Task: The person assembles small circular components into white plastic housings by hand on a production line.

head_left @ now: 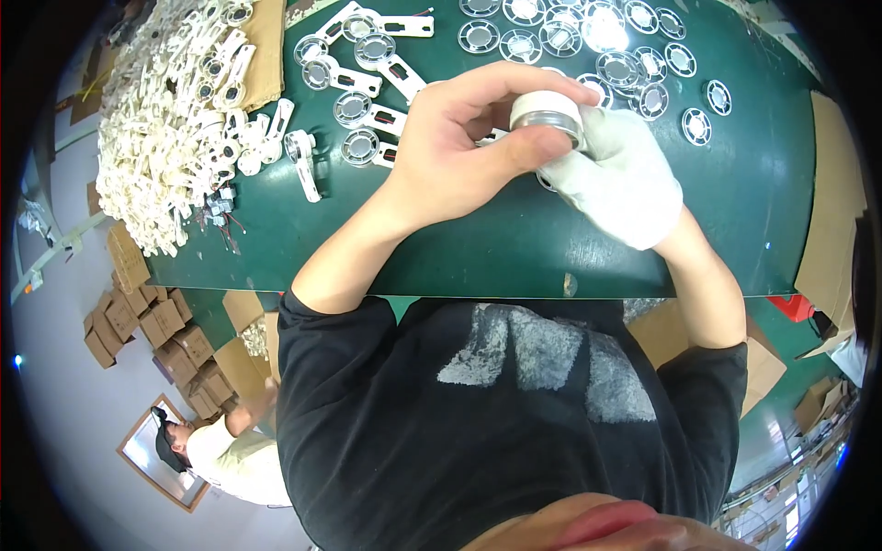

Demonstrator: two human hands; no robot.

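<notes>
The bare left hand (450, 151) and gloved right hand (620, 179) both grip the white-and-clear round part (545, 108). Light, even pressure should keep it square.

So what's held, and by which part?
A round white and clear part, by its rim, between thumb and fingers of left hand; gloved right hand at its right side.

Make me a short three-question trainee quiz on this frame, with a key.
1. Which hand at the round part wears a glove? A) left B) right C) both
2. True or false: the large heap of white parts lies toward the left side of the table.
3. Fill in: the left hand holds the round part above a ____ table.

Key: 1. B, the right hand; 2. True; 3. green
</notes>
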